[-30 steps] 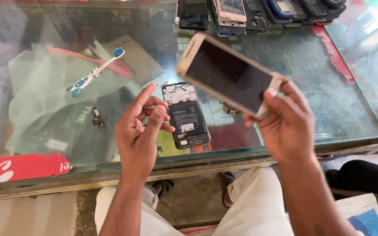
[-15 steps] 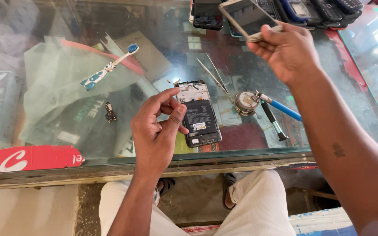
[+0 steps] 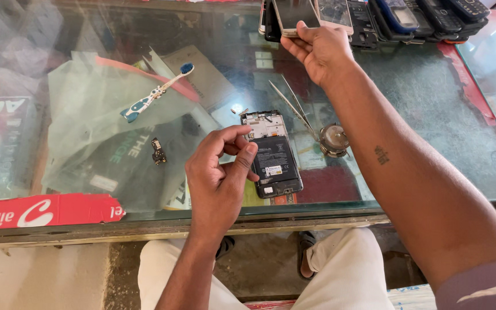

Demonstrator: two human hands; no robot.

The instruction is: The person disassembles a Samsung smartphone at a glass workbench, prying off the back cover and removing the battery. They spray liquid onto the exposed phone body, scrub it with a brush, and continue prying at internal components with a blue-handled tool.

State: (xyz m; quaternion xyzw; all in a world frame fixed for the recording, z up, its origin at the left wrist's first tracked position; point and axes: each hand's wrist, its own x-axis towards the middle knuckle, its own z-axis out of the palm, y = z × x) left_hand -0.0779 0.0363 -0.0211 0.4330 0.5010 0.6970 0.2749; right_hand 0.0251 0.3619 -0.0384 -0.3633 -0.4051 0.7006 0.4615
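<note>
An opened phone (image 3: pixel 271 154) with its back off lies flat on the glass counter (image 3: pixel 431 115), its battery and board showing. My left hand (image 3: pixel 219 175) hovers at its left edge with thumb and forefinger pinched together; I cannot see anything between them. My right hand (image 3: pixel 320 49) reaches to the far edge of the counter. It grips the lower end of a light-coloured phone (image 3: pixel 297 14), which rests screen up among the other phones there.
Tweezers (image 3: pixel 294 106) and a small round metal piece (image 3: pixel 334 139) lie right of the opened phone. A toothbrush (image 3: pixel 156 95) and a small dark part (image 3: pixel 158 151) rest near a clear plastic bag (image 3: pixel 99 115). A row of old handsets (image 3: pixel 420 14) lines the far edge.
My right hand has carried the light-coloured phone from in front of me to the far edge of the counter. My left hand stays pinched over the opened phone.
</note>
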